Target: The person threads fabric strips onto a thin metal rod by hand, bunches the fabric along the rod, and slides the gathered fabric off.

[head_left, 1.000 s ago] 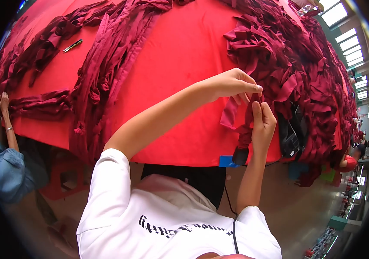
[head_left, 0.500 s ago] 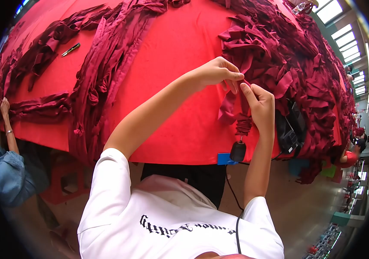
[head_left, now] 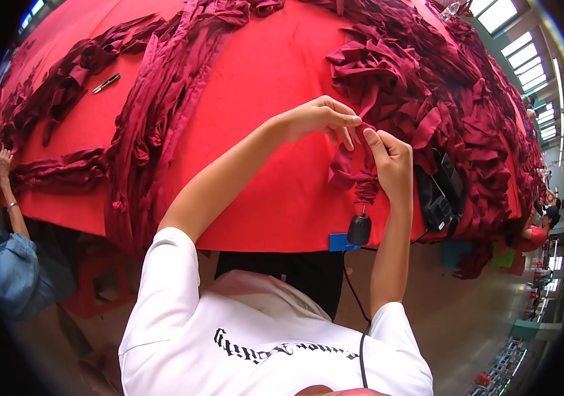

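Between my two hands is a maroon fabric strip (head_left: pixel 367 123), pinched at its top by the thumb and fingers of my left hand (head_left: pixel 325 120). My right hand (head_left: pixel 393 160) is closed just beside it, thumb pressed against the fabric. Below, the strip is bunched into a gathered bundle (head_left: pixel 366 189) around a thin metal rod. The rod comes out of a black chuck-like holder (head_left: pixel 359 230) by the table's near edge. A loose fabric tail (head_left: pixel 341 169) hangs to the left of the bundle.
A large maroon fabric pile (head_left: pixel 420 99) covers the right of the red table (head_left: pixel 262 72). A black device (head_left: pixel 439 204) with a cable sits right of my hand. Long fabric bundles (head_left: pixel 156 112) and a pen-like tool (head_left: pixel 106 83) lie left. Another person's hands (head_left: pixel 3 165) touch fabric.
Both my hands and the strip appear slightly further left and lower in the view. My hold on the fabric looks much the same. At left, the other person's hand has shifted slightly.
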A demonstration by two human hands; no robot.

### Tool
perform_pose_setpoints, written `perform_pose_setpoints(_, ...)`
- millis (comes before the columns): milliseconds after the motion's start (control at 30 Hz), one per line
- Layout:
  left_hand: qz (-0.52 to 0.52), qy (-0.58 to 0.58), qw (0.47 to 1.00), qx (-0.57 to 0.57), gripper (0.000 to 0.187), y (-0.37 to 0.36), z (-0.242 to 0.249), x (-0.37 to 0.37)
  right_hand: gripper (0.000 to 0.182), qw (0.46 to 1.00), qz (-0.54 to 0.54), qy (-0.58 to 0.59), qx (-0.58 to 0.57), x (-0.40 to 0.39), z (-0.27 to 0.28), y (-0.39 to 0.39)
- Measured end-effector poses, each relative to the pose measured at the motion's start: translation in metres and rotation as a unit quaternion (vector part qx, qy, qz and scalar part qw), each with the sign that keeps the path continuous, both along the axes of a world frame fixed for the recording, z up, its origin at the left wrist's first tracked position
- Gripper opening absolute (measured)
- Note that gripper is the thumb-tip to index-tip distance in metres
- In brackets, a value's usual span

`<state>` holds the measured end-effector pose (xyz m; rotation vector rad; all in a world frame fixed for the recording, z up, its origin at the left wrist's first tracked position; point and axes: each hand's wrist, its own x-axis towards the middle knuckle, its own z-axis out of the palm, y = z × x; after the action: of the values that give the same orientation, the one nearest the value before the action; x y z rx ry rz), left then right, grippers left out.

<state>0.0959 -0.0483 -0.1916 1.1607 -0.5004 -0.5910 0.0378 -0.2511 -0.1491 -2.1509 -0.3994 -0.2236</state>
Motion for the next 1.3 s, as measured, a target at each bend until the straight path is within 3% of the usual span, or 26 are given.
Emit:
perform_pose_setpoints(733,0.053,-0.047,0.997,0.044,0.032,-0.027,0.022,-0.022,0.047,0.995,-0.034,-0.002,0.096,-0.04,-0.027,-0.008)
perform_pose_setpoints(867,0.044,-0.04,0.989,0.133,0.036,-0.018,0.029,-0.017,0.046,0.997,-0.026,0.005,0.079,-0.03,-0.026,-0.01)
perform_pose_setpoints(1033,0.036,-0.019,0.993,0.112,0.042,-0.007,0.033,-0.01,0.044,0.997,-0.02,-0.04,0.058,0.016,-0.008,0.004)
perform_pose_setpoints(1100,0.115,0.014,0.986,0.119,0.046,0.0,0.05,-0.018,0.043,0.994,-0.038,-0.064,0.076,0.048,0.001,0.011)
perform_pose_setpoints(1133,0.105,-0.003,0.986,0.129,0.058,0.005,0.055,-0.014,0.043,0.991,-0.044,-0.084,0.094,0.066,0.01,0.013)
perform_pose_setpoints(1167,0.111,-0.009,0.985,0.13,0.058,0.008,0.061,-0.015,0.043,0.987,-0.049,-0.104,0.112,0.079,0.018,0.017)
perform_pose_setpoints(1267,0.22,-0.151,0.942,0.202,0.064,0.019,0.081,-0.019,0.042,0.975,-0.026,-0.087,0.205,0.084,0.072,0.038)
perform_pose_setpoints(1300,0.253,-0.19,0.927,0.198,0.066,0.024,0.089,-0.022,0.032,0.974,0.005,-0.076,0.215,0.084,0.087,0.039)
